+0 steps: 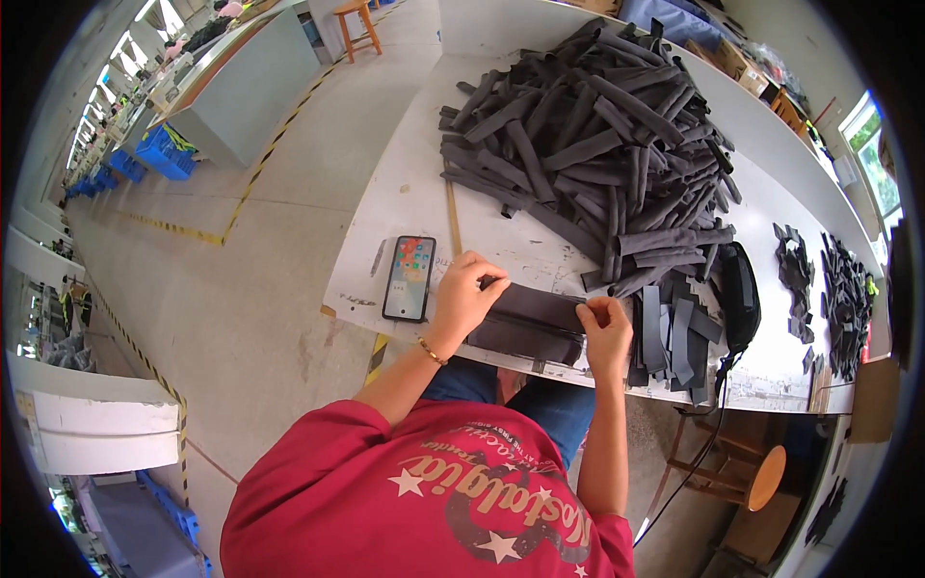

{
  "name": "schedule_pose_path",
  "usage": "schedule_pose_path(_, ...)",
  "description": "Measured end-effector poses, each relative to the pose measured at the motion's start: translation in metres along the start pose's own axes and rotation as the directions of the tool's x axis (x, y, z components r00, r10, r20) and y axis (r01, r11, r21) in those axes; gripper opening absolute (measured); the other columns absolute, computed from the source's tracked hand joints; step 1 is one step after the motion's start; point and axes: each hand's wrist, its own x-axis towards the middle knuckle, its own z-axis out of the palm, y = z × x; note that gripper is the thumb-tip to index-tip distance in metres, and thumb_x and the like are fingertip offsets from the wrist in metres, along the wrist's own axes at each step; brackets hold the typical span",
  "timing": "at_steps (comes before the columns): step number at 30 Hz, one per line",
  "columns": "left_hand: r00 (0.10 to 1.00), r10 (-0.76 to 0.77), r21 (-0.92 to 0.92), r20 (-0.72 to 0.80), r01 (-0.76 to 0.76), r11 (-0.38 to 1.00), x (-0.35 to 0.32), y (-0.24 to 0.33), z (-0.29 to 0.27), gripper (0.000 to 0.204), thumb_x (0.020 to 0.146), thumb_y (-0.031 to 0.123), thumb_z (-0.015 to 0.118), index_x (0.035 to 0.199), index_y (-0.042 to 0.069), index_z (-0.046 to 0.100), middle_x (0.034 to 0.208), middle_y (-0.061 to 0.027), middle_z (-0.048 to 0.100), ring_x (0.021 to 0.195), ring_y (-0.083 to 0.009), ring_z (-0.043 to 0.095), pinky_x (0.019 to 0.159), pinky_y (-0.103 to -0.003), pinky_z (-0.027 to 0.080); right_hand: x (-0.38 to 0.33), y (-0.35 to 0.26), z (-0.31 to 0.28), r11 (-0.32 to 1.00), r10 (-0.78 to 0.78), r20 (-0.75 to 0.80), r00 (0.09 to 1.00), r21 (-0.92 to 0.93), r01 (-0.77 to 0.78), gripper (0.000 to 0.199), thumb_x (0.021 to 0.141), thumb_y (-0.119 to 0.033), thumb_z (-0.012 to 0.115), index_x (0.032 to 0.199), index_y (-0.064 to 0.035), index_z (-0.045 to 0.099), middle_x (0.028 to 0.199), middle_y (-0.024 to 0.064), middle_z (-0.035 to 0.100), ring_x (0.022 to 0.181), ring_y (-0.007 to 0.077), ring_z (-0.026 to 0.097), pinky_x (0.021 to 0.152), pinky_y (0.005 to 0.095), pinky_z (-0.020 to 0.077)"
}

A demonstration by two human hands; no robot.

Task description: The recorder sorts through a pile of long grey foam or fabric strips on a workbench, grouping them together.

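Near the left edge of the white wooden table (pixel 393 183) lies a black-framed rectangular smartphone (pixel 409 277) with lit screen. To its right, the left hand (pixel 463 294) pinches the left end of a dark, flat rectangular fabric piece (pixel 533 307), which is at the table's near edge. Beyond it, toward the far edge, rises a big heap of dark-grey fabric tubes (pixel 588 135). The right hand (pixel 607 337) pinches the piece's right end, just beside flat grey fabric strips (pixel 682 337).

Window (pixel 875 159): daylight, right side, bright
Tabletop (pixel 780 371): brightly lit, washed pale at right
Dark pile (pixel 588 144): deep shadows between folds
Floor (pixel 289 222): dimmer, softly lit
Rim: black vignette, straight edges bowed
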Motion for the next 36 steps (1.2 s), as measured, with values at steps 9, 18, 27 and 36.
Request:
schedule_pose_path(9, 0.959, 0.255, 0.004, 0.124, -0.257, 0.966, 0.075, 0.020, 0.032, 0.006, 0.083, 0.011, 0.070, 0.086, 0.005, 0.069, 0.078, -0.0047, 0.062, 0.066, -0.0152, 0.056, 0.059, -0.027, 0.045, -0.002, 0.041, -0.051, 0.904, -0.240, -0.226, 0.944, -0.406, 0.133, 0.012, 0.085, -0.009, 0.068, 0.094, -0.0022, 0.063, 0.085, 0.0112, 0.059, 0.069, 0.0269, 0.057, 0.063, 0.0375, 0.0467)
schedule_pose_path(18, 0.720, -0.470, -0.199, 0.512, 0.631, 0.750, 0.141, -0.020, 0.187, 0.014, 0.082, 0.011, 0.068, 0.083, -0.003, 0.069, 0.074, -0.0108, 0.069, 0.057, -0.0191, 0.064, 0.051, -0.030, 0.053, 0.024, 0.064, -0.085, 0.579, -0.307, -0.130, 0.943, -0.812, 0.077, 0.037, 0.084, -0.024, 0.069, 0.110, 0.0016, 0.061, 0.107, 0.0183, 0.058, 0.101, 0.0356, 0.054, 0.085, 0.0420, 0.0460)
schedule_pose_path(27, 0.651, -0.527, -0.283, 0.546, 0.736, 0.615, 0.132, -0.001, 0.196, 0.009, 0.079, 0.006, 0.069, 0.082, -0.002, 0.068, 0.074, -0.0098, 0.067, 0.061, -0.0204, 0.065, 0.055, -0.032, 0.055, 0.038, 0.091, -0.074, 0.261, -0.205, 0.069, 0.976, -0.957, 0.123, 0.014, 0.088, -0.009, 0.054, 0.094, -0.0006, 0.063, 0.099, 0.0134, 0.063, 0.091, 0.0279, 0.059, 0.078, 0.0361, 0.0496)
schedule_pose_path(36, 0.659, -0.262, -0.594, 0.705, 0.750, 0.290, 0.106, 0.037, 0.094, 0.015, 0.087, 0.007, 0.066, 0.096, -0.001, 0.058, 0.096, -0.0152, 0.066, 0.084, -0.0288, 0.069, 0.079, -0.044, 0.058, 0.013, 0.053, -0.103, 0.896, -0.114, -0.214, 0.970, -0.445, 0.007, 0.017, 0.087, -0.001, 0.058, 0.098, 0.0018, 0.046, 0.105, 0.0231, 0.057, 0.092, 0.0430, 0.056, 0.078, 0.0451, 0.0469)
